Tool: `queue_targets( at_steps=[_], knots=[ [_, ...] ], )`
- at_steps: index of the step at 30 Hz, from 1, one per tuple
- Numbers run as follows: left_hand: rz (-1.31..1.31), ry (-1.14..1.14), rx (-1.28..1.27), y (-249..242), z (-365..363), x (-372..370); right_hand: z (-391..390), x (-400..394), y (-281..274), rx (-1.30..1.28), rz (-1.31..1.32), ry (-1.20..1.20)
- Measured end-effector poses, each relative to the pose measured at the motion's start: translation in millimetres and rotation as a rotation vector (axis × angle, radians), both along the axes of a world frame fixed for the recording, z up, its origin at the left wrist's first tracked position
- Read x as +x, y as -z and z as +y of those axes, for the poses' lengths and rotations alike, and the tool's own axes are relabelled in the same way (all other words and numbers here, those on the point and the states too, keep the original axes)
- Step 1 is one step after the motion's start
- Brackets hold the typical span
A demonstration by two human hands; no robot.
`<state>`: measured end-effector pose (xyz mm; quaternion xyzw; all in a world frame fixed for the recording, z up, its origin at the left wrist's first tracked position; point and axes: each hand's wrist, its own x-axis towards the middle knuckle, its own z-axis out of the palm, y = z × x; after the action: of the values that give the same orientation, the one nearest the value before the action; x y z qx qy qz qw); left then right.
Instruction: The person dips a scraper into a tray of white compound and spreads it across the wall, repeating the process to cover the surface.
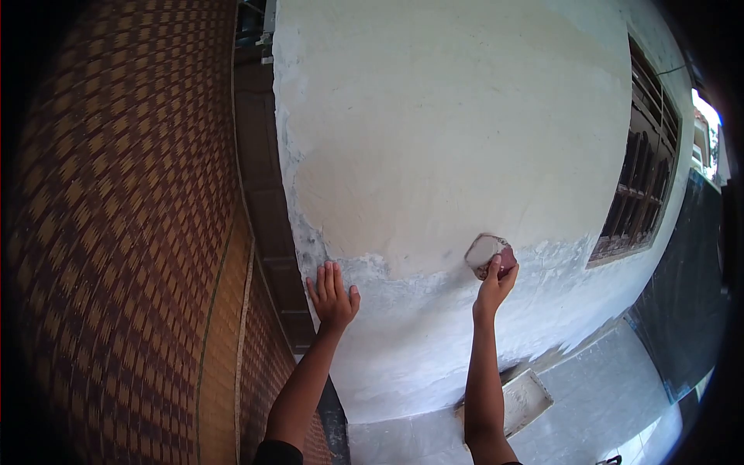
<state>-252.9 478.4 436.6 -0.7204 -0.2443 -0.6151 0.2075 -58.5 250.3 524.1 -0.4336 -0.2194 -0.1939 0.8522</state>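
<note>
My left hand (pixel 332 297) lies flat against the wall (pixel 465 139) near its left corner, fingers spread, holding nothing. In my right hand (pixel 493 291) is a palm-sized flat piece (pixel 484 249), dusty pale grey on one part and reddish brown on the other; its exact kind cannot be made out. My thumb presses over its near side, and the piece is at the wall surface, though contact is hard to judge. The wall is cream above and patchy bluish white below, with a rough, uneven border between the two running near both hands.
A woven brown-and-tan panel (pixel 132 194) rises along the left, beside a dark wooden door (pixel 267 178). At right are a barred wooden window (pixel 639 167) and a dark sheet (pixel 674 279). A shallow whitish tray (pixel 549 402) rests on the grey tiled floor (pixel 589 387), partly behind my right forearm.
</note>
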Motion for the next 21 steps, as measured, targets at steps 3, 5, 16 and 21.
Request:
queue_targets(
  at_steps=[3,5,16,21],
  knots=[
    [0.008,0.006,-0.004,-1,0,-1,18,-26,2,-0.286,-0.260,-0.015],
    [0.012,0.015,-0.015,0,0,1,21,-30,9,-0.457,-0.366,-0.007],
    [0.055,0.001,0.010,2,1,-1,25,-48,12,-0.477,-0.374,-0.083],
    [0.025,0.000,-0.011,2,-1,-1,28,-11,13,-0.448,-0.270,0.028]
  ],
)
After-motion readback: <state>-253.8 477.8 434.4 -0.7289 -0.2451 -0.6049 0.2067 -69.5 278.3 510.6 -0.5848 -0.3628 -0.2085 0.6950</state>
